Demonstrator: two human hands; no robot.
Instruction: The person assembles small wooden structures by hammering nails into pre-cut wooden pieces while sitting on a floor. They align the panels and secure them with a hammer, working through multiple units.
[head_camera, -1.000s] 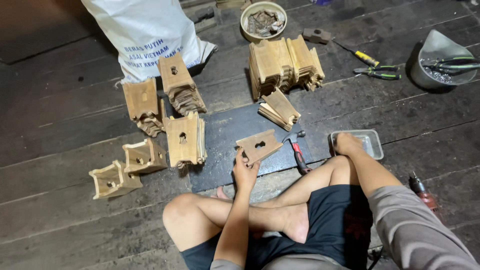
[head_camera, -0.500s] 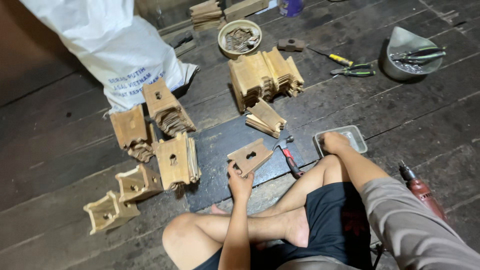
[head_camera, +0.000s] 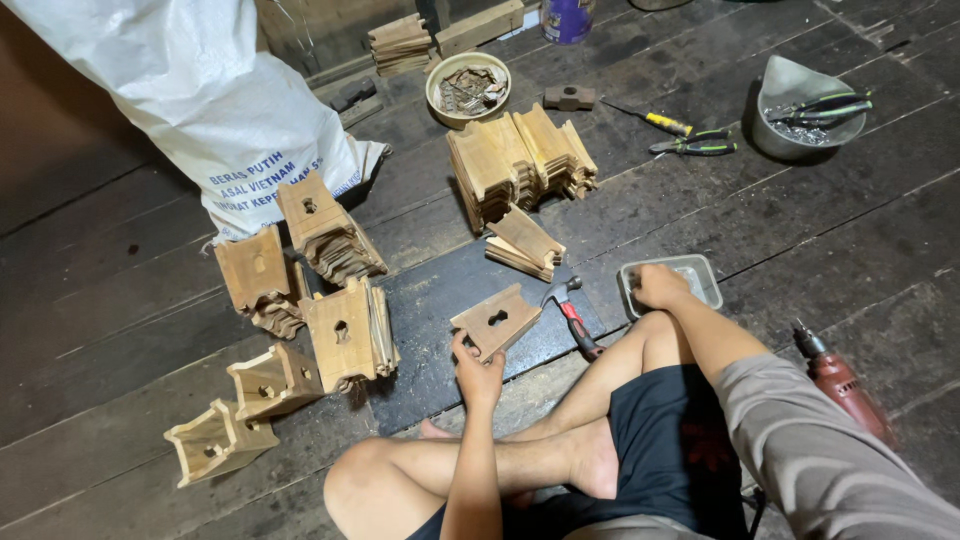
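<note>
Beside dark board (head_camera: 440, 300) on floor, white sack (head_camera: 200, 100) far behind. Stacks of wood pieces (head_camera: 515, 160) beyond board. My left hand (head_camera: 478, 372) pinches notched wood piece (head_camera: 495, 320) at its near edge, above board. My right hand (head_camera: 660, 287) dips into metal tray (head_camera: 700, 272) right of board, fingers curled; contents hidden. Hammer (head_camera: 575, 322) at board's right edge. Judgement: keep piece flat, steady.

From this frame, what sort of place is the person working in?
Probably an informal home woodworking spot on a dark plank floor: stacks of cut wooden pieces, a hammer, and a drill lie around the seated person.
</note>
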